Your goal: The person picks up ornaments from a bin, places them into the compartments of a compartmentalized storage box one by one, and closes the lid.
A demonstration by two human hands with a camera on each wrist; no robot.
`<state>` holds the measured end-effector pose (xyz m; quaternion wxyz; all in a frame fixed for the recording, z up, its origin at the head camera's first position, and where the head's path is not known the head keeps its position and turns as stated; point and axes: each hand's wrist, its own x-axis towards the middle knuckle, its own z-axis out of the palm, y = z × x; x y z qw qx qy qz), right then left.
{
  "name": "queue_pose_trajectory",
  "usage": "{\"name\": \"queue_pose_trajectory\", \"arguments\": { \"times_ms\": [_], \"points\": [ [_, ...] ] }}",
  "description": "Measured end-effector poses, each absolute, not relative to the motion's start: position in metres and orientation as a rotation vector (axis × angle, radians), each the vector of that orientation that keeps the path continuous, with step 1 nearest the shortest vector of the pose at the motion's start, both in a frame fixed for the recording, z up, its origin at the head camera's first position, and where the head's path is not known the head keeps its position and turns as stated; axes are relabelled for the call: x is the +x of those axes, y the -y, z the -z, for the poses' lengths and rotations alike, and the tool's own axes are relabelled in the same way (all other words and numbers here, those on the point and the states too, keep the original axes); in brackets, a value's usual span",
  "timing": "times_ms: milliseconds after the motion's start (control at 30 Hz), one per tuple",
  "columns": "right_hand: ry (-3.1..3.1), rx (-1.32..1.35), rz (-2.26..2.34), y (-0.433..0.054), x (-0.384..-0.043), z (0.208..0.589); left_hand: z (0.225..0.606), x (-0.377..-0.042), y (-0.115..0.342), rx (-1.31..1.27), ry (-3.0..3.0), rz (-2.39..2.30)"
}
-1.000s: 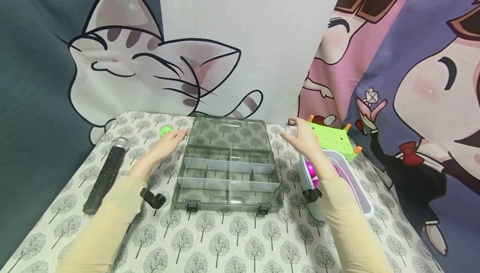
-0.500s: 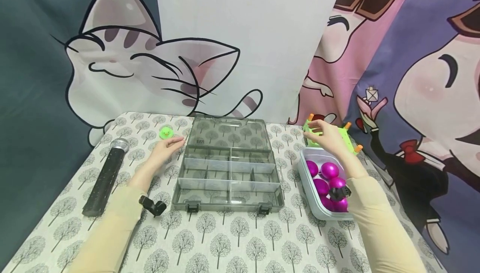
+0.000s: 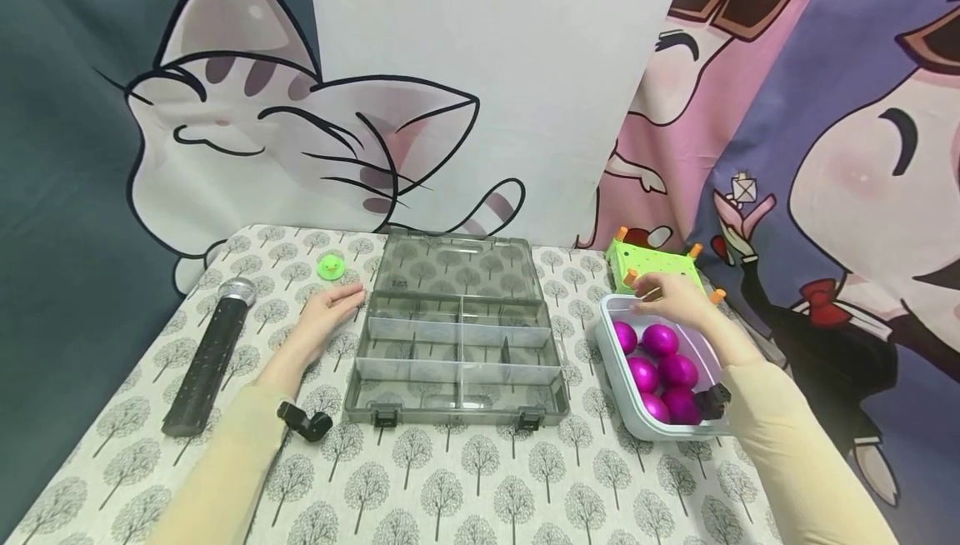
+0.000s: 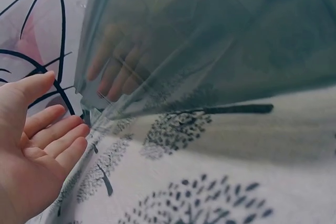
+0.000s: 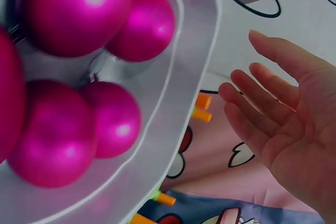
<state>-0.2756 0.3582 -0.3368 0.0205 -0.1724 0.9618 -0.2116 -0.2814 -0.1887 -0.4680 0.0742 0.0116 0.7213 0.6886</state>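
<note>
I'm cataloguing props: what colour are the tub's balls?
The balls are magenta, clearest in the right wrist view.

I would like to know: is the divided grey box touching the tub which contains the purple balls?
Apart. The head view shows a strip of tree-patterned cloth between the divided grey box and the tub.

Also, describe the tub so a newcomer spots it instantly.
On the tree-print tablecloth, find the grey divided case. To its right, near the right hand, sits a pale open tub. Unlike the case and the green block behind it, it holds magenta balls.
</note>
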Motion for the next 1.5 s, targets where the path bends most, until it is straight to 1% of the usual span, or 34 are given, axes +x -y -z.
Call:
{"name": "queue_pose_trajectory", "arguments": {
  "times_ms": [167,500,733,1000,1500],
  "points": [
    [-2.931,-0.562,0.612,-0.367,-0.276,0.345,0.473,-0.282,0.187,0.008,-2.175,-2.066],
    [-2.8,-0.53,0.564,-0.368,-0.279,0.354,0.48,-0.283,0.185,0.095,-2.154,-2.078],
    [-2.727,-0.666,0.536,-0.369,-0.283,0.36,0.487,-0.282,0.187,0.157,-2.21,-2.042],
    [-2.691,-0.501,0.445,-0.359,-0.283,0.363,0.488,-0.282,0.188,0.197,-2.238,-2.018],
    [-2.644,-0.549,0.353,-0.353,-0.289,0.373,0.487,-0.281,0.187,0.183,-2.251,-1.994]
  ]
}}
